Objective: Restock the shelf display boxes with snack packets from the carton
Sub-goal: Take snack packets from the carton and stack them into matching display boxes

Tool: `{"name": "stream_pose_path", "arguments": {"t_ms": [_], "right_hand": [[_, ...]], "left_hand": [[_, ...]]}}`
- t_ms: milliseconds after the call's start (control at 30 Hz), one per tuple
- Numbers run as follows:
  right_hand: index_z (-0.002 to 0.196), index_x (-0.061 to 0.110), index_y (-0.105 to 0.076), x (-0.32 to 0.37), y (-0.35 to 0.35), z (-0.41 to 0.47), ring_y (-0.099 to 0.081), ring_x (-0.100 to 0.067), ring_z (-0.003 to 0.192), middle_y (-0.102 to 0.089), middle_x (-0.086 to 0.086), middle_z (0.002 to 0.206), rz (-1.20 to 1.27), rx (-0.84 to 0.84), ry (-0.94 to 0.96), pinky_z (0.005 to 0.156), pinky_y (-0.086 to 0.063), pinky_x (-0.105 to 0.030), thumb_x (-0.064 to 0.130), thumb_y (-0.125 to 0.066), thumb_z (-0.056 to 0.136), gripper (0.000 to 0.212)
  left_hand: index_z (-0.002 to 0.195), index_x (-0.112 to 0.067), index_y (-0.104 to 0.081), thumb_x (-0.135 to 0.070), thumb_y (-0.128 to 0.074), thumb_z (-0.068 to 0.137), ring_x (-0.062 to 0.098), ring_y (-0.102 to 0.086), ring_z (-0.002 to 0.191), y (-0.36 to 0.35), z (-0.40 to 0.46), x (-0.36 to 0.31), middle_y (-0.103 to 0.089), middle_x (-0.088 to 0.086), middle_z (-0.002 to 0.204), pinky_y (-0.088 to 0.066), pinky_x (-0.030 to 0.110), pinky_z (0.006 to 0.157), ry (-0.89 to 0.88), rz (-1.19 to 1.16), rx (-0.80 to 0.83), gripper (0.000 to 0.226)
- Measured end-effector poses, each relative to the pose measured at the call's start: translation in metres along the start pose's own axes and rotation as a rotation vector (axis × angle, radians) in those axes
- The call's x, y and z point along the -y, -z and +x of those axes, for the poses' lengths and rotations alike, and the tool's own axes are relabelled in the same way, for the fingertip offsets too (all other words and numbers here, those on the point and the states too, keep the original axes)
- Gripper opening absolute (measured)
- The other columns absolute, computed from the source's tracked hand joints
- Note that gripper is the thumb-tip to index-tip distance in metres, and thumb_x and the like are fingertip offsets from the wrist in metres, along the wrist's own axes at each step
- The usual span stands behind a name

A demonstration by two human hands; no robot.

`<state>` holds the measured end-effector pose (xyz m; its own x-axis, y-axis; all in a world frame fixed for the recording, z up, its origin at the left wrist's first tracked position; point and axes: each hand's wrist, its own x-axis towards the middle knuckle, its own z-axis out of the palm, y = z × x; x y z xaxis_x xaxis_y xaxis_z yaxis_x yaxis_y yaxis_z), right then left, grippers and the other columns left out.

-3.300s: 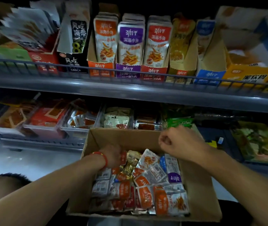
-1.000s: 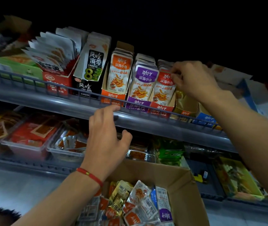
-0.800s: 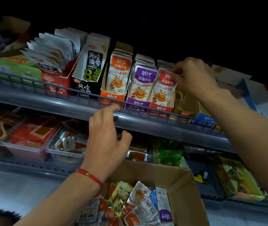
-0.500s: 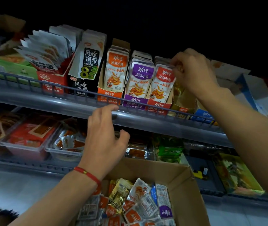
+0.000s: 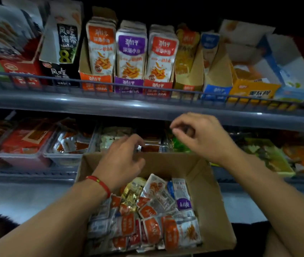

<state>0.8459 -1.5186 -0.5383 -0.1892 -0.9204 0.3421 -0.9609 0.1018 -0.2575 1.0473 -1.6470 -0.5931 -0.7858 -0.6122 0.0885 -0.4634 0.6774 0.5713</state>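
**Restock part done; carton well stocked**

Both hands are seen empty: the left hand (image 5: 123,160) with fingers loosely spread, the right hand (image 5: 199,136) with fingers loosely curled on nothing. Below both lies the carton (image 5: 212,182), with many snack packets (image 5: 153,219) left. Above the hands, the orange, purple and red display boxes (image 5: 129,84) appear full; those further right look part-filled. The shelf (image 5: 147,108) is grey, railed; the room is dim.

The right hand (image 5: 201,138) is withdrawn from the red display box (image 5: 157,86) at 12 o'clock; the left hand (image 5: 123,162) is lowered over the carton (image 5: 212,191).
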Motion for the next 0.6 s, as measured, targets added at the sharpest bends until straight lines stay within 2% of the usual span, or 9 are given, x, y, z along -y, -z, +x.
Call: {"name": "stream_pose_path", "arguments": {"t_ms": [67, 133, 200, 267, 333, 400, 533, 600], "right_hand": [[0.112, 0.029, -0.070, -0.005, -0.016, -0.014, -0.054, 0.006, 0.075, -0.068, 0.012, 0.100, -0.019, 0.256, -0.030, 0.075, -0.053, -0.026, 0.034, -0.062, 0.097, 0.018], [0.116, 0.030, -0.069, -0.014, -0.025, -0.022, -0.059, 0.005, 0.080, -0.070, 0.012, 0.101, -0.020, 0.501, -0.079, 0.079, -0.056, -0.029, 0.038, -0.064, 0.097, 0.022], [0.120, 0.029, -0.068, -0.023, -0.030, -0.027, -0.064, 0.000, 0.088, -0.071, 0.011, 0.102, 0.030, 0.649, -0.118, 0.085, -0.057, -0.032, 0.038, -0.067, 0.096, 0.026], [0.121, 0.027, -0.068, -0.029, -0.032, -0.031, -0.066, -0.001, 0.090, -0.072, 0.009, 0.103, 0.081, 0.695, -0.127, 0.087, -0.056, -0.030, 0.036, -0.067, 0.096, 0.027], [0.122, 0.027, -0.068, -0.033, -0.032, -0.034, -0.065, 0.000, 0.089, -0.072, 0.009, 0.104, 0.130, 0.700, -0.131, 0.086, -0.056, -0.028, 0.036, -0.066, 0.097, 0.027], [0.123, 0.028, -0.068, -0.034, -0.032, -0.035, -0.065, 0.001, 0.089, -0.072, 0.010, 0.105, 0.164, 0.701, -0.134, 0.084, -0.054, -0.025, 0.036, -0.066, 0.097, 0.027], [0.123, 0.030, -0.067, -0.035, -0.032, -0.036, -0.065, 0.002, 0.091, -0.071, 0.012, 0.105, 0.216, 0.675, -0.125, 0.082, -0.052, -0.021, 0.037, -0.065, 0.097, 0.026], [0.123, 0.030, -0.067, -0.035, -0.032, -0.037, -0.065, 0.002, 0.094, -0.071, 0.012, 0.106, 0.232, 0.658, -0.117, 0.084, -0.052, -0.021, 0.037, -0.066, 0.097, 0.027]], "left_hand": [[0.119, -0.025, -0.060, -0.025, -0.066, 0.086, 0.019, -0.058, 0.107, -0.019, 0.000, 0.004, -0.063, -0.002, 0.115, -0.053, 0.038, 0.090, 0.018, 0.077, 0.151, 0.034], [0.116, -0.020, -0.063, -0.025, -0.065, 0.089, 0.020, -0.064, 0.100, -0.039, 0.000, 0.011, -0.067, 0.001, 0.111, -0.055, 0.035, 0.082, 0.080, 0.127, 0.305, 0.028], [0.113, -0.017, -0.065, -0.025, -0.065, 0.091, 0.020, -0.065, 0.097, -0.059, 0.001, 0.019, -0.069, 0.003, 0.111, -0.052, 0.031, 0.077, 0.134, 0.150, 0.427, 0.024], [0.116, -0.018, -0.068, -0.027, -0.066, 0.092, 0.021, -0.065, 0.107, -0.080, 0.001, 0.029, -0.069, 0.002, 0.119, -0.052, 0.030, 0.085, 0.175, 0.179, 0.515, 0.026], [0.116, -0.020, -0.069, -0.030, -0.069, 0.091, 0.021, -0.065, 0.108, -0.102, -0.001, 0.038, -0.069, 0.003, 0.120, -0.050, 0.028, 0.084, 0.217, 0.166, 0.546, 0.027], [0.118, -0.017, -0.069, -0.029, -0.072, 0.088, 0.025, -0.065, 0.107, -0.123, -0.002, 0.044, -0.069, 0.006, 0.119, -0.048, 0.026, 0.080, 0.252, 0.141, 0.536, 0.032], [0.132, -0.013, -0.058, -0.026, -0.078, 0.083, 0.028, -0.064, 0.113, -0.151, -0.001, 0.048, -0.068, 0.009, 0.122, -0.051, 0.033, 0.089, 0.349, 0.035, 0.461, 0.054], [0.131, -0.014, -0.054, -0.027, -0.080, 0.081, 0.026, -0.064, 0.111, -0.160, 0.002, 0.051, -0.069, 0.009, 0.119, -0.050, 0.032, 0.089, 0.442, -0.037, 0.431, 0.058]]}}
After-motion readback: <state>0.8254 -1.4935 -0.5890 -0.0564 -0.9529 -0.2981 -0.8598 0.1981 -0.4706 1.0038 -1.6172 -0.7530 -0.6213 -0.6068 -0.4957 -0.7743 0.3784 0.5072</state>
